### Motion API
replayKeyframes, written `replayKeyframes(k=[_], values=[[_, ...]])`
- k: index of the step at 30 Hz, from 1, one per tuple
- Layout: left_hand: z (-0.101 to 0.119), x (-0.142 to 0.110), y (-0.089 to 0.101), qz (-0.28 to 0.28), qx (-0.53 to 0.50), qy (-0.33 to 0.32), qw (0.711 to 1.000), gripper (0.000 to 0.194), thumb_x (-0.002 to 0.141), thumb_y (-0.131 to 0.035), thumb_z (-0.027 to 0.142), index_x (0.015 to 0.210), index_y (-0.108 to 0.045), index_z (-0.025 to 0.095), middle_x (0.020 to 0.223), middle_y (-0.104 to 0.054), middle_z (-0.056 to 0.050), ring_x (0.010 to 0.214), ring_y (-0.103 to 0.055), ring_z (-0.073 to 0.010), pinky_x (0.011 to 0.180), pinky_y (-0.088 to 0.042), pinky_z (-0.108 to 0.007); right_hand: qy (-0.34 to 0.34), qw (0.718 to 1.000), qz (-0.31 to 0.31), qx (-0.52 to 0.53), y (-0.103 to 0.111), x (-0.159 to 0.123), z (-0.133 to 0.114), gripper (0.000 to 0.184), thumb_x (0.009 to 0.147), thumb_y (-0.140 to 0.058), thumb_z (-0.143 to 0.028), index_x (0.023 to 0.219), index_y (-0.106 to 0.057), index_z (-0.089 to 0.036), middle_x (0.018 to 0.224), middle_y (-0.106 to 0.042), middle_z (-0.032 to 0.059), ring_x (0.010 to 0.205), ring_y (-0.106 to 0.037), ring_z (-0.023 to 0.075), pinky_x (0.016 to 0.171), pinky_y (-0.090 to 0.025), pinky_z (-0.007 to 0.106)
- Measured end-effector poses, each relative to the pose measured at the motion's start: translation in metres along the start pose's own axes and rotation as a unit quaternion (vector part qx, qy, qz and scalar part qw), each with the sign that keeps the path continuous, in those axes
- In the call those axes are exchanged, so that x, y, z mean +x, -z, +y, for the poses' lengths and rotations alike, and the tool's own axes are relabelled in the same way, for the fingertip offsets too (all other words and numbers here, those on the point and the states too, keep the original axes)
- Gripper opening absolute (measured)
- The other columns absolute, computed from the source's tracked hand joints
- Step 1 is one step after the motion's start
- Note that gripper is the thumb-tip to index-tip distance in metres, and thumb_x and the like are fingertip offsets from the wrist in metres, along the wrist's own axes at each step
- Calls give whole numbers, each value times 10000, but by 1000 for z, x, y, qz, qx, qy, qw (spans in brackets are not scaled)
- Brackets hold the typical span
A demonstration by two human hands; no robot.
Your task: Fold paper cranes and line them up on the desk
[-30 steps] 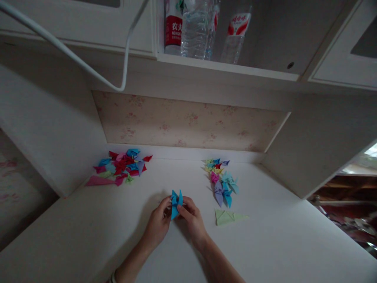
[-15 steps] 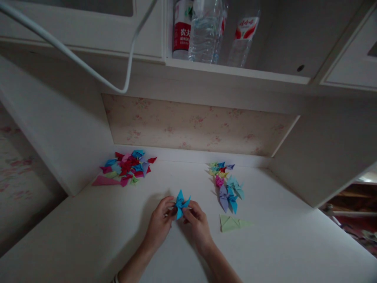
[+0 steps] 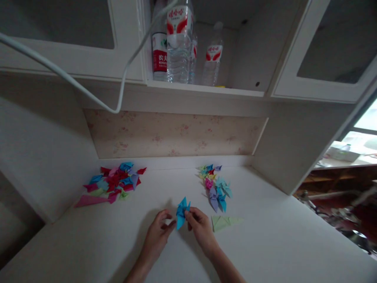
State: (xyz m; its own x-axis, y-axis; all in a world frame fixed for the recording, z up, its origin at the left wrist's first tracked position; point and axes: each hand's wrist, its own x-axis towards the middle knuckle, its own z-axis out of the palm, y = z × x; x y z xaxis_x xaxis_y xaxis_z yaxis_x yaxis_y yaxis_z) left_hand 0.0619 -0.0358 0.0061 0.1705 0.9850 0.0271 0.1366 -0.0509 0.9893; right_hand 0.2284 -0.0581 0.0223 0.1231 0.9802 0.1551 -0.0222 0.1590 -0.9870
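A blue folded-paper crane (image 3: 182,213) is pinched between the thumb and fingers of my right hand (image 3: 201,228), over the white tabletop (image 3: 173,259). Just left of the crane is my left hand (image 3: 158,232), its thumb and fingers curved and apart, with nothing between them. Beyond my right hand lies a pale green folded sheet of paper (image 3: 221,222) that tapers to a point on its right. A cluster of small paper cranes (image 3: 217,192) in purple, blue, pink and pale green rests farther back.
At the back left lies a heap of coloured paper folds (image 3: 116,181), with a long pink piece (image 3: 90,201) at its front. Plastic bottles (image 3: 178,47) stand on the open shelf above. A white tube (image 3: 79,91) crosses the upper left.
My left fingers have come off the blue crane and spread apart. My right hand keeps hold of it, and the crane has turned. The camera has tilted up and shifted right.
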Motion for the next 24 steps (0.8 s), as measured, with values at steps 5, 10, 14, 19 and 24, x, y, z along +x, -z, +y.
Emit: replayKeyframes(k=[5,10,14,19,24], values=[[-10,0,-4,-21,57,8,998,444,781,-558,470,1108,-523,173,946,-624,-58,620,-568,-134,515,-436,-239,-14,998,-23,-51,68,-5,-26,342,759,-650,-500,692,-576,-174,568,-451,-47,508,-453,101,492,-349,228],[-19,2,-4,-26,76,1,997,399,791,-530,463,1061,-570,172,926,-634,-59,696,-606,-168,596,-474,-271,-36,989,17,-141,159,5,-36,351,712,-662,-512,699,-618,-164,588,-518,-26,538,-461,111,530,-373,247],[-24,3,-4,-22,86,-6,996,375,790,-529,454,1020,-607,167,907,-650,-61,719,-616,-175,650,-485,-285,-75,974,55,-205,223,20,-24,365,672,-649,-511,777,-651,-161,627,-574,-4,551,-495,129,538,-406,267],[-21,3,-5,-15,105,-2,994,358,788,-527,457,977,-638,174,884,-673,-61,754,-629,-186,658,-487,-282,-114,961,49,-246,257,37,-10,350,650,-623,-488,786,-638,-165,591,-536,-23,500,-474,119,479,-389,256],[-14,1,-5,-23,130,-3,991,341,809,-504,445,978,-633,178,876,-678,-56,768,-636,-186,675,-487,-279,-125,959,1,-255,255,48,3,299,667,-585,-464,742,-609,-176,539,-497,-37,497,-473,121,449,-368,235]])
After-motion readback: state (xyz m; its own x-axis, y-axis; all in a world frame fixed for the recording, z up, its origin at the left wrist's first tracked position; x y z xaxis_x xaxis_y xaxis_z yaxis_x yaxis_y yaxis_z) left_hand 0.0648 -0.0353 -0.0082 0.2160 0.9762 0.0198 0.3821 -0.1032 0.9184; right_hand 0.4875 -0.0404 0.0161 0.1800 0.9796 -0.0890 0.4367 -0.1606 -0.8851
